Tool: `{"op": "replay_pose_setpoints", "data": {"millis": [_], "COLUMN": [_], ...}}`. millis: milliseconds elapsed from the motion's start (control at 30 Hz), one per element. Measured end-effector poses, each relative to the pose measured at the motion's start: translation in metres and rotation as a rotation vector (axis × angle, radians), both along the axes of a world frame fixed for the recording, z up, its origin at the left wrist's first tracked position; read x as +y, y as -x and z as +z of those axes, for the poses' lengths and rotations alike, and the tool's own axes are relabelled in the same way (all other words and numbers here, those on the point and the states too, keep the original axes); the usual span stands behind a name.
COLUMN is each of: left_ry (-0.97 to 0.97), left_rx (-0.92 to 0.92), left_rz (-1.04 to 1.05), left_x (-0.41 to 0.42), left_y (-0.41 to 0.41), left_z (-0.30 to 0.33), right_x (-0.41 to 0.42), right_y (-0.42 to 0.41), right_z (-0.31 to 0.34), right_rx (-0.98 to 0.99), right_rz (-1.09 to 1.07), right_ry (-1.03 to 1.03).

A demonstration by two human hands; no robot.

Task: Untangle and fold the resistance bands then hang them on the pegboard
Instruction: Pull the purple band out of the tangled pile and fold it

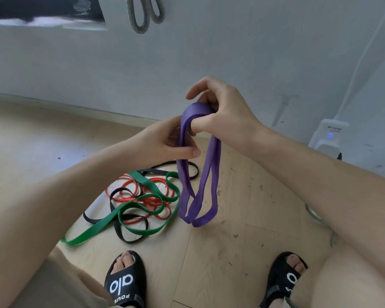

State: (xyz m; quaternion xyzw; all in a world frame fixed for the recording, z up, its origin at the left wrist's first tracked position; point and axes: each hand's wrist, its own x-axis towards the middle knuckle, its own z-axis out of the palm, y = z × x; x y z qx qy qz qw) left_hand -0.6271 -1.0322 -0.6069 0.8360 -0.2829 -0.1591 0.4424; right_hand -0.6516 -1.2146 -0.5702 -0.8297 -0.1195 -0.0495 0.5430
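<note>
- Hands first: my right hand (pixel 218 112) was raised in front of the pale wall (pixel 231 52), its fingers curled round the top bend of the folded purple rubber resistance band (pixel 198 174), thumb hooked under the fold.
- My left hand (pixel 167 143) sat just below and to the left of it, thumb and fingers pinching the left strands of the same band.
- I saw the purple band hanging from both hands in long doubled loops, its lower ends dangling clear above the light wooden floor (pixel 242 230).
- On the floor below and to the left lay a tangled heap: a wide green rubber band (pixel 111 218), a thin red rubber band (pixel 151 201) and a black rubber band (pixel 129 235), all woven over and under each other.
- The green band's long loop trailed out toward the lower left of the heap.
- Two grey looped bands (pixel 146 13) hung on the wall at the top edge of my view; I could not tell what held them there.
- A white plug-in device with a small blue light (pixel 330 135) stood against the wall at the right.
- My feet wore black open-toed slide sandals with white lettering (pixel 126 283), planted on the floor near the heap.
</note>
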Motion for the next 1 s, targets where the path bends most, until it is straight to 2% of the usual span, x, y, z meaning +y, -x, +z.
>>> {"op": "replay_pose_setpoints", "data": {"millis": [233, 433, 633, 867, 1000], "left_ry": [0.029, 0.177, 0.205, 0.095, 0.023], "left_rx": [0.028, 0.034, 0.029, 0.01, 0.012], "left_rz": [0.032, 0.086, 0.17, 0.14, 0.108], "left_x": [-0.006, -0.025, -0.034, -0.027, -0.019], "left_y": [0.0, 0.007, 0.011, 0.006, 0.0], "left_z": [-0.011, -0.021, -0.03, -0.024, -0.019], "right_x": [0.004, 0.012, 0.017, 0.014, 0.009], "right_y": [0.0, -0.003, -0.004, -0.011, -0.017], "right_z": [0.002, -0.002, -0.003, -0.001, -0.002], "right_rx": [0.239, 0.278, 0.297, 0.35, 0.356], "right_rz": [0.109, -0.026, -0.043, -0.117, -0.12], "right_ry": [-0.198, -0.465, -0.566, -0.747, -0.78]}}
